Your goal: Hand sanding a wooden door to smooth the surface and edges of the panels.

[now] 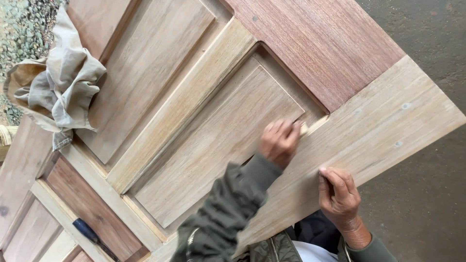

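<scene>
A large panelled wooden door (pixel 378 126) lies flat in front of me, pale in most parts and reddish at the top. My left hand (pixel 277 141), in a dark green sleeve, pinches a small pale object (pixel 307 128) whose kind I cannot tell. It holds that object against the corner of a recessed panel (pixel 218 140). My right hand (pixel 340 194) rests on the pale wide rail at the door's end, fingers lying on the wood, holding nothing.
A crumpled beige cloth garment (pixel 60 82) lies on the door at the upper left. A blue-handled tool (pixel 87 231) sits in a reddish panel at the lower left. Grey concrete floor (pixel 427 204) lies to the right, gravel (pixel 24 29) at the top left.
</scene>
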